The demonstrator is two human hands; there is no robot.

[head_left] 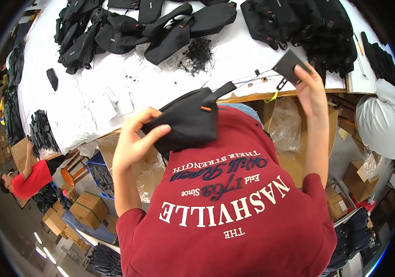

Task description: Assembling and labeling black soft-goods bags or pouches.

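A black fabric pouch with a small orange tab and a side strap is in front of my chest. My left hand grips its left end between thumb and fingers. Out to the right, at the table's edge, my right hand pinches a dark square tag. A thin cord with a small black toggle runs between the pouch's strap and the tag. Just below the tag hangs a black loop with a yellow-green end; whether it is joined to the tag I cannot tell.
Heaps of black pouches lie along the white table's far side, beside a tangle of black cords. Clear plastic bags cover the table's left. A person in a red shirt and cardboard boxes are at lower left.
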